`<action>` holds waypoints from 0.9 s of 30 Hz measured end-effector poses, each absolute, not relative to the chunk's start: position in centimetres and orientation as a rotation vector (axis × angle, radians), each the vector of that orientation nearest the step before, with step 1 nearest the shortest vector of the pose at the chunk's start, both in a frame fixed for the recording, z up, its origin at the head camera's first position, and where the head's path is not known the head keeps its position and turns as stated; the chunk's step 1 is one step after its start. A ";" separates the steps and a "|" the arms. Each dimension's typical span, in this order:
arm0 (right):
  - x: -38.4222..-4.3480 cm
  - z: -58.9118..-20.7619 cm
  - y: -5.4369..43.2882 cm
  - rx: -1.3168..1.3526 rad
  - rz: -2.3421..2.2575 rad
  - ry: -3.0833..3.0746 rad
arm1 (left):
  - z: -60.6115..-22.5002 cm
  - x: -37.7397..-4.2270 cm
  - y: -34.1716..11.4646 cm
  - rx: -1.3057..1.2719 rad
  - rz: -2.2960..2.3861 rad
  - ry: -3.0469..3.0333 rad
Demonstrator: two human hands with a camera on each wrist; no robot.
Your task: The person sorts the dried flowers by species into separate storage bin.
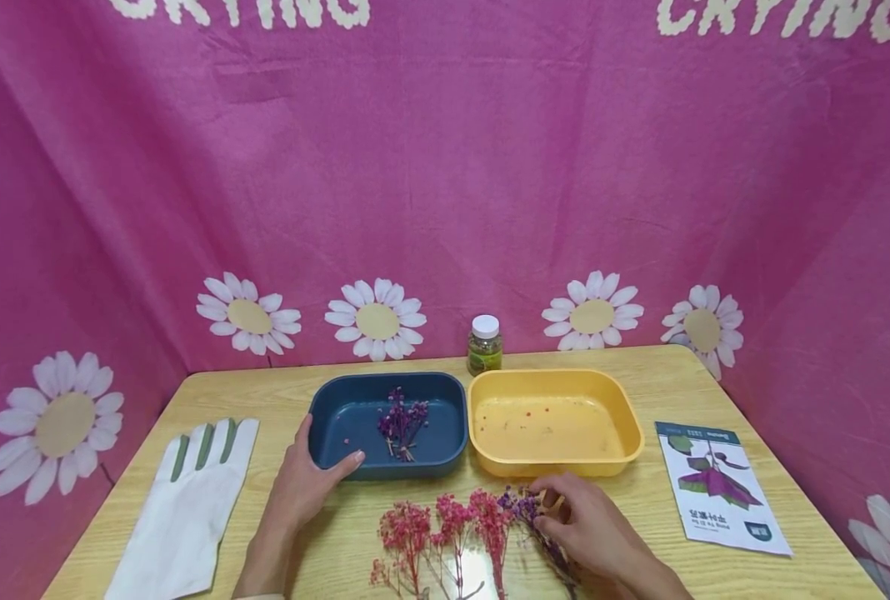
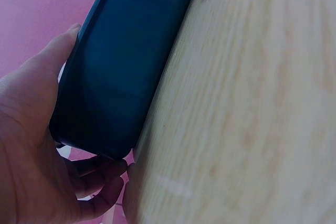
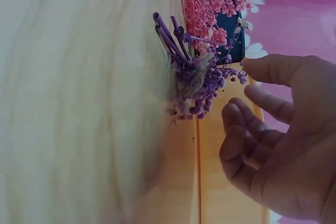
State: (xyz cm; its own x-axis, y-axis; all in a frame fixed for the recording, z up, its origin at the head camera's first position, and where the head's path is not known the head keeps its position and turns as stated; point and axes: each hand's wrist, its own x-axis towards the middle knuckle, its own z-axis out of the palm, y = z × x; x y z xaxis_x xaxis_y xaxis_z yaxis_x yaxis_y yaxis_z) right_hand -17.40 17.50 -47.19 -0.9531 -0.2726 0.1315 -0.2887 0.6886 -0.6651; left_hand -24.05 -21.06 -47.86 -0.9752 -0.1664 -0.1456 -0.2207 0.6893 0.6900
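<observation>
My left hand (image 1: 304, 483) holds the front left corner of a dark blue basin (image 1: 433, 473). Its thumb lies over the front rim; the other fingers curl at the left side, as the left wrist view shows. Inside that basin lies a small purple dried flower bunch (image 1: 402, 425). My right hand (image 1: 591, 529) hovers beside another purple dried flower sprig (image 3: 197, 85) on the table, thumb and fingers apart. The thumb tip is close to its blossoms; whether they touch I cannot tell. Left of this sprig lie pink dried flower sprigs (image 1: 406, 533) in a row.
A yellow basin (image 1: 557, 468) with a few crumbs stands right of the blue one. Behind them is a white-capped jar (image 1: 485, 346). A white glove (image 1: 182, 517) lies at the left, a seed packet (image 1: 722, 487) at the right. A pink curtain (image 1: 445, 183) hangs behind the table.
</observation>
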 end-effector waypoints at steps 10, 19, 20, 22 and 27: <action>-16.8 -47.3 17.4 0.102 0.982 -3.156 | -47.8 -24.0 -20.9 -0.326 1.173 2.817; -16.6 -47.4 17.6 0.077 0.772 -3.195 | -47.8 -24.0 -20.9 -0.326 1.170 2.817; -16.5 -47.5 17.7 0.081 0.777 -3.193 | -47.8 -24.0 -21.0 -0.327 1.168 2.818; -16.5 -47.5 17.7 0.103 0.824 -3.186 | -47.8 -24.0 -21.0 -0.326 1.170 2.819; -16.7 -47.5 18.2 0.227 1.125 -3.169 | -48.0 -24.0 -21.2 -0.311 1.177 2.823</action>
